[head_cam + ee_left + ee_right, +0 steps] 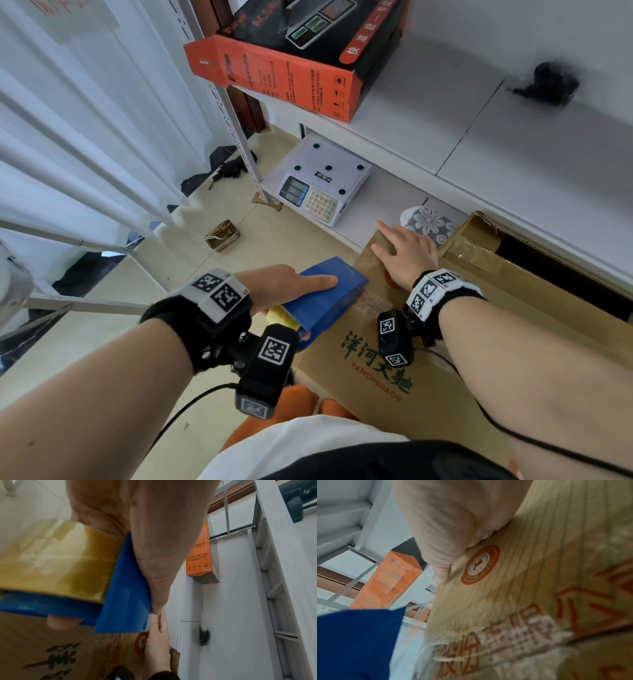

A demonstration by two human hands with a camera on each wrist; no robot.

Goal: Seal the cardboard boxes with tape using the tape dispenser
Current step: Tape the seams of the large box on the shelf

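A blue tape dispenser (325,298) with a yellowish tape roll (56,561) sits at the left edge of a brown cardboard box (428,377) printed with green and red characters. My left hand (291,286) grips the dispenser, thumb laid along its top and a finger curled under its blue frame (120,588). My right hand (404,253) lies flat on the box's far corner, fingers straight, pressing the cardboard beside a round orange logo (480,565). A clear strip of tape (419,622) stretches from the dispenser (356,642) to the box edge.
The box stands on the floor against a white shelf unit (479,137). An electronic scale (318,178) sits on the lower shelf, an orange-and-black carton (291,61) on the upper one. Another cardboard box (479,246) lies behind. White curtain (85,137) hangs at left.
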